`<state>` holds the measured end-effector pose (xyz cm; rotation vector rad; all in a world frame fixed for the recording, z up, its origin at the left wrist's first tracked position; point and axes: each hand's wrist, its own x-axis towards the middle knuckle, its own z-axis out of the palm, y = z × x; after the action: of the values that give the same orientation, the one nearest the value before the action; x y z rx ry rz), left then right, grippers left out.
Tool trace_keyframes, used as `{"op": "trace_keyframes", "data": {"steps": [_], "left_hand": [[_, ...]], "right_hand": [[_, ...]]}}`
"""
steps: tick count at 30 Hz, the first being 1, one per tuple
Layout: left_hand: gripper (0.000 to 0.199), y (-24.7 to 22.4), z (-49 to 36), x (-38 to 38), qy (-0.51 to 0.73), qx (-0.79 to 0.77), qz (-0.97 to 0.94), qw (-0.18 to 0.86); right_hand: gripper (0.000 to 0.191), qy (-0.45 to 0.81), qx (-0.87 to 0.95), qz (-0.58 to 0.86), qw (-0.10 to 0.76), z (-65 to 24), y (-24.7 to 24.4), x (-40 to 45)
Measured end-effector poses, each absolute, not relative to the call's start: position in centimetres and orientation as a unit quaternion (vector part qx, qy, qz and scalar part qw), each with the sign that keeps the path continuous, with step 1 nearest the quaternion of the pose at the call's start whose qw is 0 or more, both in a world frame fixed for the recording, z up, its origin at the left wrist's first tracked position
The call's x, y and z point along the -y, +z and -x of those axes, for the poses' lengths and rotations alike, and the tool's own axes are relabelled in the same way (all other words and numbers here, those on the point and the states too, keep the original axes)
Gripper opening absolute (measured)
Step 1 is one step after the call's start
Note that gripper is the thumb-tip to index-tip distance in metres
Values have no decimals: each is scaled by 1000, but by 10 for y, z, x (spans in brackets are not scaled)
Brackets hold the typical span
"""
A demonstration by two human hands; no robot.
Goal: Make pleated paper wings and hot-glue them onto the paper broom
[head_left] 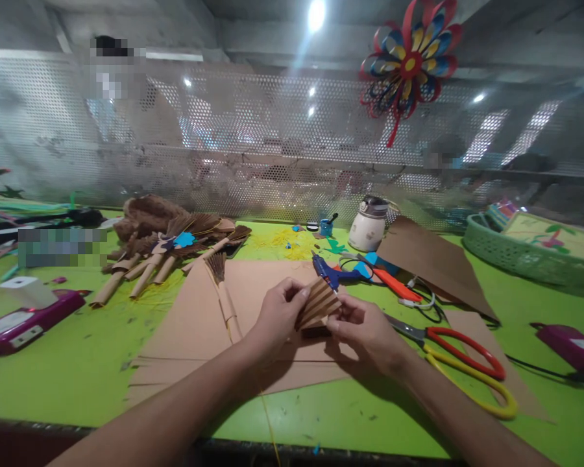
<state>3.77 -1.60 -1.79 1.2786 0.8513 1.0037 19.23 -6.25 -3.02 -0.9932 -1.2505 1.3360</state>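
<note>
A small pleated fan of brown paper is held between both hands. My left hand pinches its left edge, thumb on top. At its right lower corner, my right hand grips it with closed fingers. Beneath the hands lie large sheets of brown paper with layered edges. A rolled paper stem with a pleated brown tuft rests on them to the left. Just behind the fan is a blue glue gun. Scissors with red and yellow handles lie right of my right hand.
Several paper stems with brown tufts are piled at the back left. A white bottle, an orange-handled tool and cables stand or lie behind. Purple power strips lie at both sides; a green basket is back right.
</note>
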Motion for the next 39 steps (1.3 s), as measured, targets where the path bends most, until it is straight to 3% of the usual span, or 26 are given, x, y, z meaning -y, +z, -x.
{"op": "trace_keyframes", "data": {"steps": [4,10,19,27,34,39], "left_hand": [[19,-20,-43,20,463,-367,-596,544],[16,-23,-41,16,450,-366,-648,494],[23,-14,-32,10,424,-386,-609,548],[27,-16,-40,25,353,-211,-436,801],[24,-11,-40,26,384,-228,-434,782],[24,-7,-40,23,390,-270,-451,756]], "right_hand": [[23,595,482,414,491,-189,-31,63],[24,553,497,457,488,-185,-35,62],[28,595,461,451,480,-182,-41,63],[31,595,409,460,516,-188,-36,62],[32,586,412,478,509,-190,-34,58],[25,541,448,424,571,-193,-26,58]]}}
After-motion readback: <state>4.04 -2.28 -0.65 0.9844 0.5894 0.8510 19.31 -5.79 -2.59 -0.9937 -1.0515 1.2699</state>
